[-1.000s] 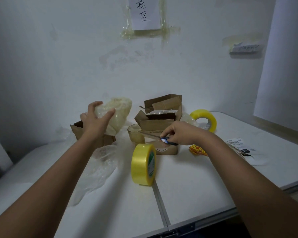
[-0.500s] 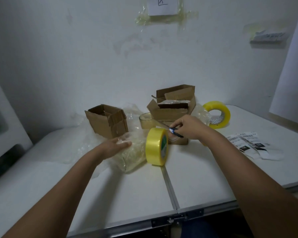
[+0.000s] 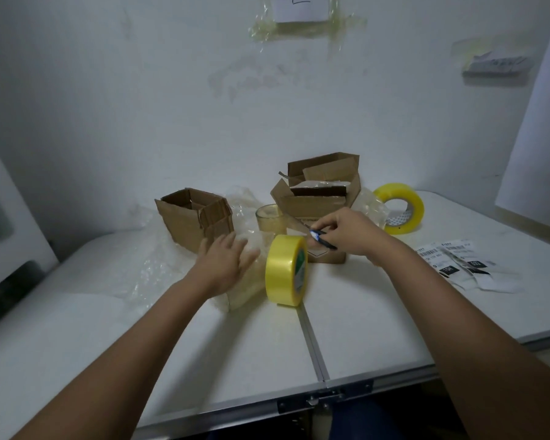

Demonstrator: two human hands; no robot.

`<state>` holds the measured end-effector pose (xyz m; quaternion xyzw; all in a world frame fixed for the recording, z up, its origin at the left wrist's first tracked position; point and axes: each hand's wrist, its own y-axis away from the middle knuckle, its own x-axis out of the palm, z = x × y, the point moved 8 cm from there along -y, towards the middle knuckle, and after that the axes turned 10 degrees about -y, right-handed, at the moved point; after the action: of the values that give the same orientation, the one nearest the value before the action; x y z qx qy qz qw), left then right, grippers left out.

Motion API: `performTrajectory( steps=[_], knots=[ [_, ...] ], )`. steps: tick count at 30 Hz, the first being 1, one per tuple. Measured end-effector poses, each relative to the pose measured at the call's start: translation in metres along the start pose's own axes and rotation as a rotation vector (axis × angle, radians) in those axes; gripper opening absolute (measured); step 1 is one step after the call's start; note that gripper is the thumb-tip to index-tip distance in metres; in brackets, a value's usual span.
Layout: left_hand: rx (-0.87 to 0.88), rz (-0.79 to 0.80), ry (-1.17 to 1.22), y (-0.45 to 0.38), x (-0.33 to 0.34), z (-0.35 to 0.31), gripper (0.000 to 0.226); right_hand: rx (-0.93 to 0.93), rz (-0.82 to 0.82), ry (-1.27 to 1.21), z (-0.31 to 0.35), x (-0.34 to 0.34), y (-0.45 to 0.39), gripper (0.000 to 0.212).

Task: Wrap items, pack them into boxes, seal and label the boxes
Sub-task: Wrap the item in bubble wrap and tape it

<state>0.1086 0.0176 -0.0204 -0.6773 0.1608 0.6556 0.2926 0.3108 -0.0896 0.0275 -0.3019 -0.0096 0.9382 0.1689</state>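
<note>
1. The table (image 3: 362,328) carries everything, and bubble wrap (image 3: 159,265) is spread over its left half.
2. Two open boxes stand at the back: the left box (image 3: 191,220) looks empty, while the right box (image 3: 318,198) has something pale inside.
3. The left hand (image 3: 226,265) lies flat, fingers straight and released, on a wrapped item (image 3: 248,290) resting on the table just left of the near tape (image 3: 286,269). The wrapping step looks to be in hand.
4. The right hand (image 3: 350,231) pinches a blue pen (image 3: 323,239) in front of the right box.
5. The next move probably calls for tape on the wrap, so the pen must go down first.
6. The near tape stands on edge touching the item and could roll.
7. A glass (image 3: 269,219) sits between the boxes; the far tape (image 3: 400,208) and labels (image 3: 454,262) lie to the right.
</note>
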Motion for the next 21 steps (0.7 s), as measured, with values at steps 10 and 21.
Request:
performTrajectory(
  steps=[10,21],
  knots=[
    [-0.160,0.013,1.091,-0.028,-0.009,-0.046,0.020,-0.028,-0.008,0.017,-0.004,-0.006,0.009,0.011],
    [-0.095,-0.102,0.984,-0.027,-0.015,-0.051,0.016,0.229,0.073,0.418,-0.112,0.014,0.002,0.031]
  ],
)
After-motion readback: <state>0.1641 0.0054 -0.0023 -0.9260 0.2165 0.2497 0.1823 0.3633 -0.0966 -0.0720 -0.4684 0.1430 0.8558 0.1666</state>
